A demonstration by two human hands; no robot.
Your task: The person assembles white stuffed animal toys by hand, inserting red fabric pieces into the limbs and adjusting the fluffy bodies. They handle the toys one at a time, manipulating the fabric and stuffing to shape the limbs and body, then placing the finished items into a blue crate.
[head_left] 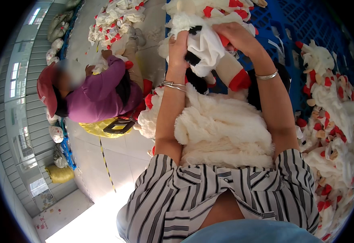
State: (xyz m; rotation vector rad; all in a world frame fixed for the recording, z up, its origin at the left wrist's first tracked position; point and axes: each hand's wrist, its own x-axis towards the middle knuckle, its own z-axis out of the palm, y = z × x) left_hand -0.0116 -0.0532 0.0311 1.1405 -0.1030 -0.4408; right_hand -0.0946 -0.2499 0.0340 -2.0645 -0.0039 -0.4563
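Observation:
Up in front of me, both hands are on a white fabric piece with black patches [209, 46], which looks like an unstuffed plush toy skin. My left hand [178, 50] grips its left edge with the fingers closed, beside one black patch. My right hand [237, 35] is at its upper right, fingers curled over the cloth and partly hidden. Just below hangs a cream plush limb with a red end [239, 80]. Across my lap lies a stack of fluffy cream plush skins [225, 125], between my forearms.
To my right is a big heap of cream and red plush pieces [330, 133]. Blue plastic pallets [302, 20] stand at the far right. On my left a co-worker in a purple top [100, 93] sits handling a pale piece. Another plush pile [116, 22] lies on the floor beyond.

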